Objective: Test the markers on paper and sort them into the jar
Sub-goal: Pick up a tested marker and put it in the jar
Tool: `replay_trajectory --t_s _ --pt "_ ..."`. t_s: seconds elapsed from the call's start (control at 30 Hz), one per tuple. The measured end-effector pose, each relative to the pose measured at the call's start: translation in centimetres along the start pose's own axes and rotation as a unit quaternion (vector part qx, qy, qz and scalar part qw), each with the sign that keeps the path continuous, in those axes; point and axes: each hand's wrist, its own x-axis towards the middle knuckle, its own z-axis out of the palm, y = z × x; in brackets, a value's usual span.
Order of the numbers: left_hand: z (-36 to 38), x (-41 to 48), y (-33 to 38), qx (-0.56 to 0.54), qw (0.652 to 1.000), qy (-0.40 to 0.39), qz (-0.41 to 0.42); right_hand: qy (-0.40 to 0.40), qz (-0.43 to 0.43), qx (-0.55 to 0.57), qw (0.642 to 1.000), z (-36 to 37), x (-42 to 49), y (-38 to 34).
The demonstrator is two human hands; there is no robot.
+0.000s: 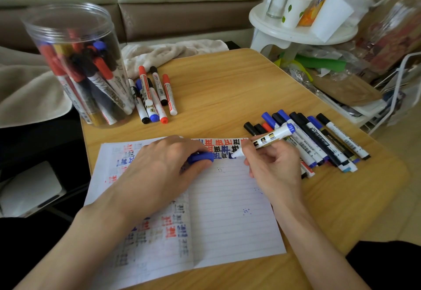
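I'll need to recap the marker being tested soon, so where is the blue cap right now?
In the head view, the blue cap is held by the left hand on the paper, just left of the marker tip.

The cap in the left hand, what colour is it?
The cap is blue; the head view shows it.

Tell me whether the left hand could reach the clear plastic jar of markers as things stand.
Probably yes. The left hand rests on the lined paper, and only bare wooden table lies between it and the clear plastic jar. It grips a blue marker cap, though, so its fingers are busy.
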Motion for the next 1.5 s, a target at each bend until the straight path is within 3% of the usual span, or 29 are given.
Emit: replay_trajectory --t_s 1.33,1.5 --pt "0.1 0.0 -0.1 -0.004 1.000 0.006 0.004 0.023 0.027 -0.022 0.999 -0.1 -0.2 -0.6" --pt "0.2 0.3 -0.2 -0.044 0.998 0.039 -0.010 0.019 0.030 0.044 0.998 -0.4 -0.5 -1.6"
